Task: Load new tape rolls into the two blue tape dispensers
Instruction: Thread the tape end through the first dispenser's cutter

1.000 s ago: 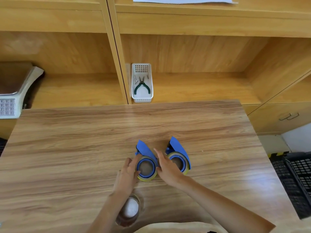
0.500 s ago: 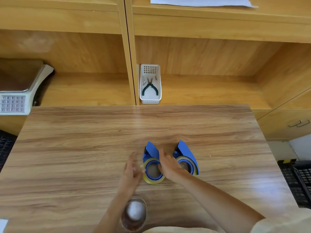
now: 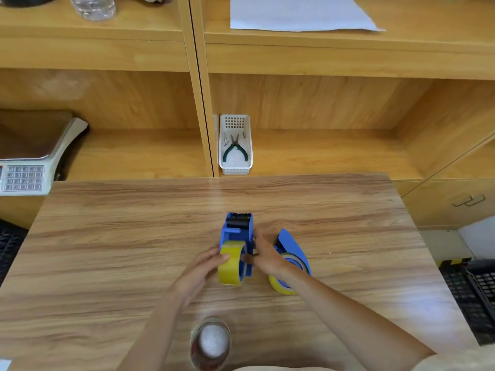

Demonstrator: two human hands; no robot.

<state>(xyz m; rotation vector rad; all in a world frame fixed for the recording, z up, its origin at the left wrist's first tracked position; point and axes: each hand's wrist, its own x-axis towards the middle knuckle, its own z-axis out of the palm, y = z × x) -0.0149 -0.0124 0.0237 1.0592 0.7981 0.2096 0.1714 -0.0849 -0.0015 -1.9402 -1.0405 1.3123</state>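
Observation:
Two blue tape dispensers stand on the wooden table (image 3: 107, 250). The left dispenser (image 3: 237, 231) is upright on its edge, its black roller facing away from me, with a yellow tape roll (image 3: 231, 265) seated at its near end. My left hand (image 3: 199, 271) grips that roll from the left. My right hand (image 3: 263, 254) presses the same dispenser's right side. The second dispenser (image 3: 293, 250) lies on its side just right of my right hand, with another yellow roll (image 3: 281, 286) on its hub.
A bottle with a white cap (image 3: 211, 344) stands near the table's front edge, below my hands. On the shelf behind sit a white basket with green pliers (image 3: 235, 145) and a scale (image 3: 29, 156). Black crates (image 3: 474, 293) are right of the table.
The left dispenser was turned from lying flat to standing on its edge, held between both hands. The camera view has shifted, so the hands sit farther right and lower.

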